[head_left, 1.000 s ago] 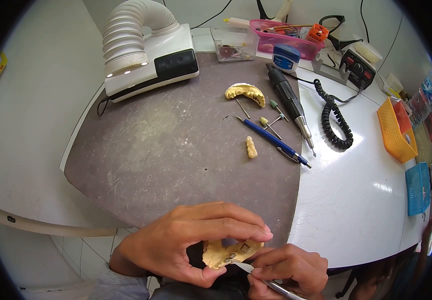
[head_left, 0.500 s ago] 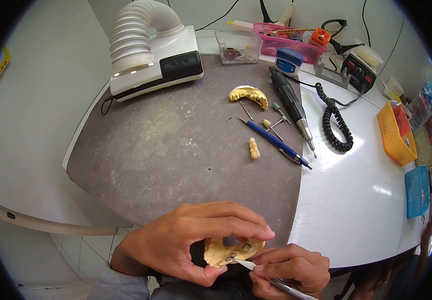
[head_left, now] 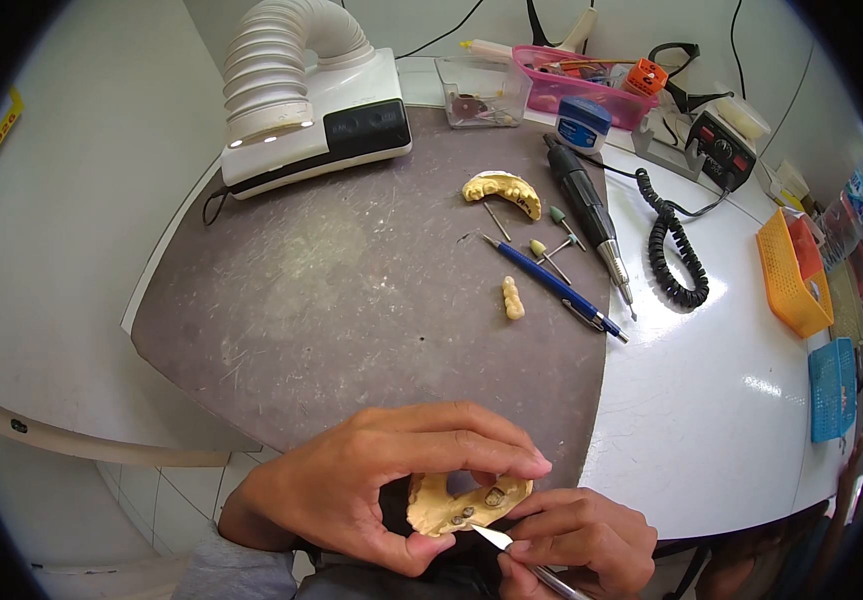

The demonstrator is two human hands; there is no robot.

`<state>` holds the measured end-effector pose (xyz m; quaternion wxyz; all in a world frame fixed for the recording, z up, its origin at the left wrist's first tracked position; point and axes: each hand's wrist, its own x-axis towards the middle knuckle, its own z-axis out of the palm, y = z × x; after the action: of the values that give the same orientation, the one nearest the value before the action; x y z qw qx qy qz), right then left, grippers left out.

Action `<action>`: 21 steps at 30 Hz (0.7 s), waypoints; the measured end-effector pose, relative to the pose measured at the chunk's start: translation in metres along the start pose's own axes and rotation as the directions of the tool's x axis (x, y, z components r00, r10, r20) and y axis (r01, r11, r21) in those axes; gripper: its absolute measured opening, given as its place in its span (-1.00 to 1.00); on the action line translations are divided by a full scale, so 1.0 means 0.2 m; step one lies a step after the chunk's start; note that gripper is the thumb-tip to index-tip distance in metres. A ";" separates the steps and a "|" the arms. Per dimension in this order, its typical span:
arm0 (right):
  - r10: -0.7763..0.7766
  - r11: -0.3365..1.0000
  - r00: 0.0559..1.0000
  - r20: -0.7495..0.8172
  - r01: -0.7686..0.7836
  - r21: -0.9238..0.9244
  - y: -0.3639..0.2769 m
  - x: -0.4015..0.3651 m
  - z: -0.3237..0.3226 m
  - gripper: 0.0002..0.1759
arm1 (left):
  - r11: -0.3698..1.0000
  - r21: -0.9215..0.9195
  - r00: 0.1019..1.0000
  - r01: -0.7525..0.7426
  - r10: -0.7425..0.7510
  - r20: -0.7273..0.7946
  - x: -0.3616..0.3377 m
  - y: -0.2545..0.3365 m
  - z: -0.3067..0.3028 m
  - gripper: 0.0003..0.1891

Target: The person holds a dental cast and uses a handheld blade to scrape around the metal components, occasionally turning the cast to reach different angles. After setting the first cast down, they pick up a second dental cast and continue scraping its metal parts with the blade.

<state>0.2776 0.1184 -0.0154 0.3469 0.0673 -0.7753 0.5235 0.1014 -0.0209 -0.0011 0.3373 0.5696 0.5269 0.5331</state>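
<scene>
My left hand (head_left: 392, 475) grips a yellowish dental cast (head_left: 437, 508) between thumb and fingers at the bottom centre. Dark-ringed tooth stumps show on the cast's face. In my right hand (head_left: 587, 540) is a metal knife (head_left: 497, 538) with a pointed blade, its tip at the cast's lower edge near the two small stumps; whether it touches cannot be made out. Farther up on the grey mat (head_left: 282, 320) lie a small tooth-coloured bridge (head_left: 513, 298), a blue mechanical pencil (head_left: 557, 288) and a second curved cast (head_left: 504, 190).
A black handpiece (head_left: 592, 215) with a coiled cord lies right of the pencil, beside several small burs. A white extractor (head_left: 312, 130) stands at the back left. Behind are a clear box (head_left: 482, 95), a pink basket (head_left: 592, 95) and a blue jar (head_left: 582, 125). Orange (head_left: 792, 280) and blue (head_left: 832, 390) baskets stand right.
The knife tip has shifted slightly right and down from the stumps, with my right hand slightly lower. My left hand still holds the cast. The view has shifted a little.
</scene>
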 end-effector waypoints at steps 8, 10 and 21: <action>0.019 1.000 1.000 0.017 -0.019 -0.009 -0.01 0.00 -0.01 -0.80 | 1.000 0.003 1.000 -0.017 0.017 0.011 0.00 0.00 0.00 -0.43; 0.022 1.000 1.000 0.014 -0.022 -0.011 -0.01 0.00 -0.01 -0.80 | 1.000 0.001 1.000 -0.011 0.011 0.005 0.00 0.00 0.00 -0.43; 0.074 0.997 0.997 0.032 -0.074 0.011 -0.01 0.00 -0.02 -0.81 | 1.000 0.003 1.000 -0.012 0.012 0.026 0.00 0.00 -0.01 -0.41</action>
<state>0.2806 0.1198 -0.0134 0.3144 0.0488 -0.7796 0.5395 0.1002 -0.0210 -0.0011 0.3401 0.5800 0.5199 0.5268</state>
